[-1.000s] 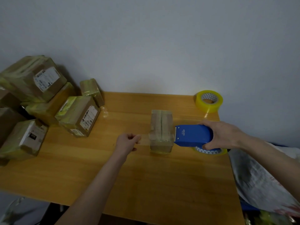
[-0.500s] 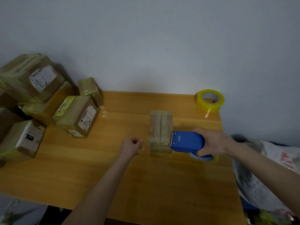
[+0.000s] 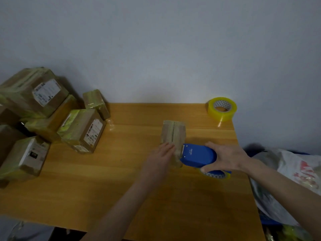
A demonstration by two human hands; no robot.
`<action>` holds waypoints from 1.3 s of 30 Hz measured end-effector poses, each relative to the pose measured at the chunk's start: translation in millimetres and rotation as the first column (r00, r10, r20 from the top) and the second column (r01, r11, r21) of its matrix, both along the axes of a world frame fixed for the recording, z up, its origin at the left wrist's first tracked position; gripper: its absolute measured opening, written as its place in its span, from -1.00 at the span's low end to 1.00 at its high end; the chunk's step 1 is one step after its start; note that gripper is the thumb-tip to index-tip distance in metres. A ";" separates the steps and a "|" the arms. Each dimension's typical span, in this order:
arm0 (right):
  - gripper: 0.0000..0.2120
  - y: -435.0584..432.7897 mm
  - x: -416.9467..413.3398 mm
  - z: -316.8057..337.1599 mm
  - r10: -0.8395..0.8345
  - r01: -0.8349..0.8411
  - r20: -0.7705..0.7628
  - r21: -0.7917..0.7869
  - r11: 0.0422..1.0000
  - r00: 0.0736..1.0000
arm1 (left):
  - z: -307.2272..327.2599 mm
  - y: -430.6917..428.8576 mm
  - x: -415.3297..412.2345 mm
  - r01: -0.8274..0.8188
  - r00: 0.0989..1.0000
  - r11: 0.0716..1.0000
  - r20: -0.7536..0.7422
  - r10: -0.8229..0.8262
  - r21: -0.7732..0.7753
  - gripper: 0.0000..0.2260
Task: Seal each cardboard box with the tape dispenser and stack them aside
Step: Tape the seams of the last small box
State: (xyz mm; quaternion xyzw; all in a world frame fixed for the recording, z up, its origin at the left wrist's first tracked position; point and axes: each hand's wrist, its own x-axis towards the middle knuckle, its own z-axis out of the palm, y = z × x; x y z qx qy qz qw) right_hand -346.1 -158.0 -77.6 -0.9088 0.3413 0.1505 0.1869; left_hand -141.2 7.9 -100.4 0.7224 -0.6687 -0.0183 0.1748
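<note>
A small cardboard box point(image 3: 173, 132) stands in the middle of the wooden table point(image 3: 121, 188), with a tape seam along its top. My left hand point(image 3: 160, 158) lies flat against the box's near left side, fingers straight. My right hand point(image 3: 225, 158) grips the blue tape dispenser point(image 3: 198, 156), whose toothed front edge touches the box's near right side. The dispenser's tape roll point(image 3: 216, 174) shows below my hand.
A pile of several taped boxes with labels point(image 3: 83, 130) fills the table's left end against the wall. A spare yellow tape roll point(image 3: 222, 108) sits at the back right corner. A white plastic bag point(image 3: 295, 176) lies off the table's right edge.
My left hand let go of the tape end, opened and moved right onto the box's side. The dispenser slid left and nearer along the box.
</note>
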 end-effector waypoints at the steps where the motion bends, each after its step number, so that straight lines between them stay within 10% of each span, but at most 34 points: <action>1: -0.26 0.4 -0.1 0.0 0.006 -0.006 0.012 -0.012 1.000 1.000 | -4.7 -2.3 -7.5 0.014 0.998 0.994 0.056 -0.020 0.109 -0.41; 4: -0.30 3.2 -2.1 -2.6 0.007 -0.009 0.102 0.013 1.000 0.995 | -10.4 -4.8 -3.9 -0.067 0.982 0.935 0.191 0.000 0.348 -0.28; 11: -0.22 1.5 -16.3 -0.7 -0.022 -0.019 0.249 0.162 0.987 0.968 | -14.6 -0.9 3.0 -0.025 0.976 0.929 0.211 -0.058 0.370 -0.20; 39: -0.38 5.7 36.1 3.2 0.007 0.021 -0.270 0.100 0.995 0.963 | -32.5 2.1 11.4 0.035 0.993 0.973 0.100 -0.059 0.228 -0.22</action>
